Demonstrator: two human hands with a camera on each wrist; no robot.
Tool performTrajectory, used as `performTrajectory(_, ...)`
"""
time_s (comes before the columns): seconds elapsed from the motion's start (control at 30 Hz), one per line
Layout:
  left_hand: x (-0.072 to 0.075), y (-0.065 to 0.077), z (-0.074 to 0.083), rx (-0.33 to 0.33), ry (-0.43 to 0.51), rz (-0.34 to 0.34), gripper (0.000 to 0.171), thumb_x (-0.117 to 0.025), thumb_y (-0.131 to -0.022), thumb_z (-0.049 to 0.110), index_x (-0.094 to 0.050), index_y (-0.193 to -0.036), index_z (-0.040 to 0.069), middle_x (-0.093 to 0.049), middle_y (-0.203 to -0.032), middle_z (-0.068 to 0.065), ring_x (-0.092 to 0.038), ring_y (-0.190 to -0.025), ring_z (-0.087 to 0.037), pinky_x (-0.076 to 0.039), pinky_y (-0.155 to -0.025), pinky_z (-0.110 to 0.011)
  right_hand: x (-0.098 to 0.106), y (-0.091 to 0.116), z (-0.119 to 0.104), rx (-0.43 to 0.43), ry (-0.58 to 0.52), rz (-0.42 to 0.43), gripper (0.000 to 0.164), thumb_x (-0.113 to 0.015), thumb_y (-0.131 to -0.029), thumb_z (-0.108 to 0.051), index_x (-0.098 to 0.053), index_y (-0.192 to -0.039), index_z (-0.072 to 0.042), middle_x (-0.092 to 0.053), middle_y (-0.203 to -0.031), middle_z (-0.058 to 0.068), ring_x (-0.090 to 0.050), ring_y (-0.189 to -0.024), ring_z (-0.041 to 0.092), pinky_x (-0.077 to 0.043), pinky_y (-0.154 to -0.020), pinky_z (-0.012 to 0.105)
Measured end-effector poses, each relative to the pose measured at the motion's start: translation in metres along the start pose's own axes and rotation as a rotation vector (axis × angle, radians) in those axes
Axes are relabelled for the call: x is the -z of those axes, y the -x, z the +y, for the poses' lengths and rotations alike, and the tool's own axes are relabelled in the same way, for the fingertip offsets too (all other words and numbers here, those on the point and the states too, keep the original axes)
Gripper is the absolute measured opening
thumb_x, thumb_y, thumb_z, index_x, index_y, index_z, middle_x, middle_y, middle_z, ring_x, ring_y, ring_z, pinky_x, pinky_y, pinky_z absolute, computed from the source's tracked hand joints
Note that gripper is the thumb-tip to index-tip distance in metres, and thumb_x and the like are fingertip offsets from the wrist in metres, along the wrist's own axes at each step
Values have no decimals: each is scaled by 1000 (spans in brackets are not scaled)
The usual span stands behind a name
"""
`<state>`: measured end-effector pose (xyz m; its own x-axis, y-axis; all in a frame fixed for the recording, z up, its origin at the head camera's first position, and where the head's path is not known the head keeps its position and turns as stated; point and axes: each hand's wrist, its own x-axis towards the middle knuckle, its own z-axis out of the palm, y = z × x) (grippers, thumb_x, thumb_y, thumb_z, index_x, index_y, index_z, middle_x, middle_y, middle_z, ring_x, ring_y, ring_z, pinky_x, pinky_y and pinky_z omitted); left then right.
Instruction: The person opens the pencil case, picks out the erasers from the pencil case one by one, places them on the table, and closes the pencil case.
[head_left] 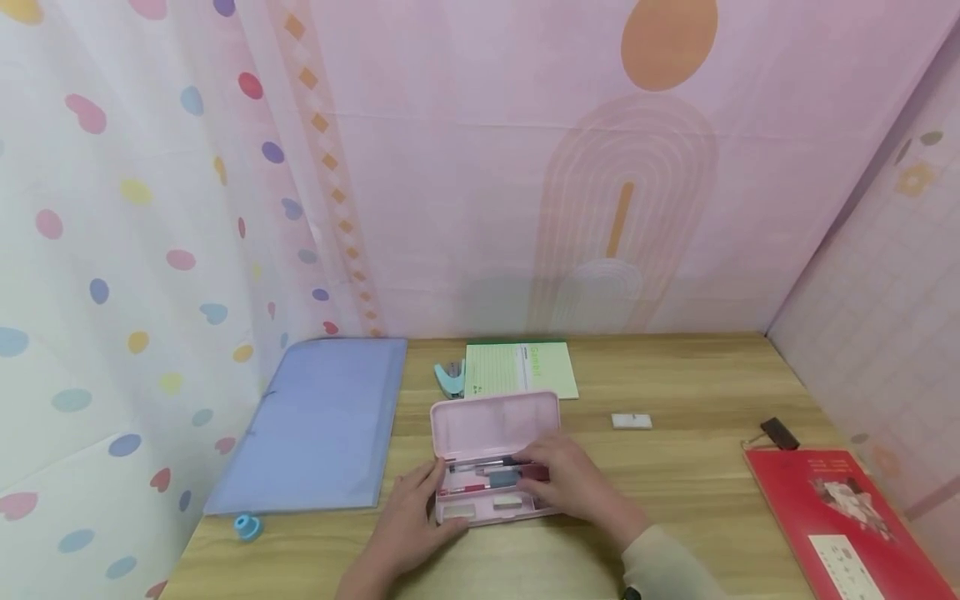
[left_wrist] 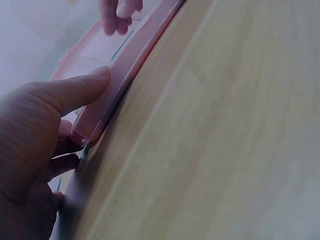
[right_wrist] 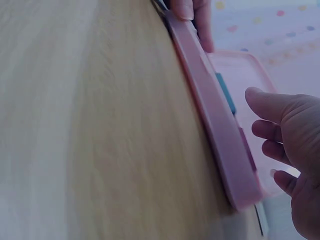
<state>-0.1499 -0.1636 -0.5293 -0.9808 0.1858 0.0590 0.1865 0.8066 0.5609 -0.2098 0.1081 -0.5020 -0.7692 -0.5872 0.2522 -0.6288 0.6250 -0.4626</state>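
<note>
A pink pencil case (head_left: 501,521) lies on the table with its lid (head_left: 495,423) raised at the back. Inside it are several pens (head_left: 480,463), a grey-blue item (head_left: 504,478) and small pale pieces (head_left: 459,511) in the front compartment. My left hand (head_left: 408,517) grips the case's left end, thumb (left_wrist: 82,90) on the front wall and fingers round the end. Over the right half of the case hovers my right hand (head_left: 570,479). In the right wrist view its loosely bent fingers (right_wrist: 267,130) hold nothing and stand apart from the case.
Behind the case lie a green notepad (head_left: 495,371) and a light-blue stapler (head_left: 450,382). A blue folder (head_left: 315,425) and a small blue sharpener-like piece (head_left: 247,527) are on the left. To the right are a white eraser-like block (head_left: 632,422), a black clip (head_left: 780,433) and a red booklet (head_left: 795,492).
</note>
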Motion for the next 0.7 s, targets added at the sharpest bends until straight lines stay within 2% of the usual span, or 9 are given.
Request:
performTrajectory(0.33, -3, 1, -4, -15, -9, 4, 103, -66, -73, 70, -38, -147, 4, -39, -148, -14, -34, -137, -32, -19, -112, -60, -15, -8, -4, -30, 22, -71, 32, -71, -85, -40, -73, -110, -19, -65, -102, -13, -50, -98, 8, -46, -89, 30)
performTrajectory(0.7, -2, 0, -2, -23, 4, 19, 101, -69, -73, 67, -38, -146, 4, -40, -148, -13, -35, -136, -32, -19, -112, -59, -15, -12, -3, -59, 21, -123, 27, -67, -89, -39, -74, -110, -23, -59, -98, -16, -46, -97, 7, -44, -87, 30)
